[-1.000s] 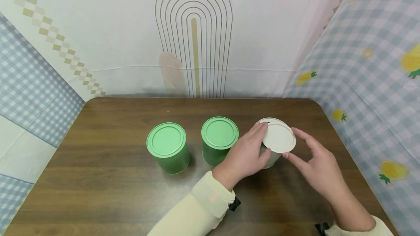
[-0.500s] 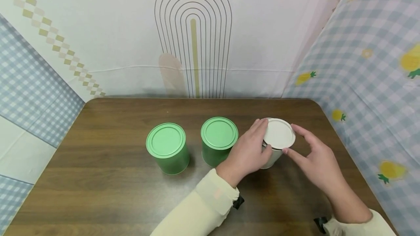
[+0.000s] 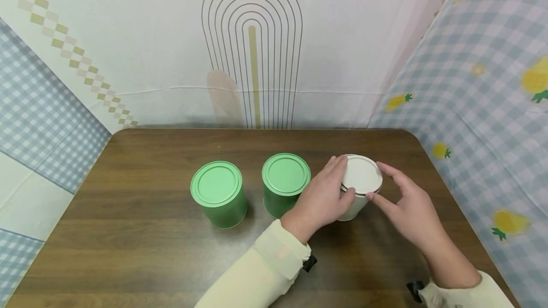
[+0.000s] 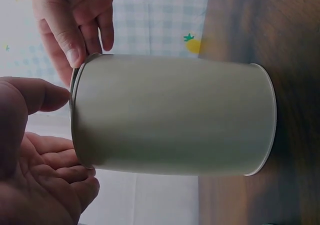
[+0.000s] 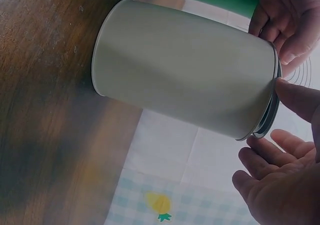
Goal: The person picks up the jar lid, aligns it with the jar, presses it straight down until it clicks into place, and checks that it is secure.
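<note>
A white tin can (image 3: 352, 209) stands upright at the right of the table, its round white lid (image 3: 362, 175) on top. My left hand (image 3: 322, 198) holds the left side of the lid and rim, thumb in front and fingers behind. My right hand (image 3: 412, 209) holds the lid's right edge between thumb and fingers. In the right wrist view the lid (image 5: 271, 116) sits slightly tilted, with a dark gap at its edge. The can's plain wall (image 4: 175, 115) fills the left wrist view. Part of the rim is hidden behind my left fingers.
Two green lidded cans stand to the left: one green can (image 3: 286, 179) close beside my left hand, the other green can (image 3: 218, 189) farther left. All stand on a brown wooden table (image 3: 141, 232). A patterned cloth (image 3: 171, 61) hangs behind the far edge, checked cloth (image 3: 479, 122) at right.
The white lid has shifted back and left over the can's mouth, and the opening that showed behind it is covered. Both hands moved slightly with it. The green cans stayed put.
</note>
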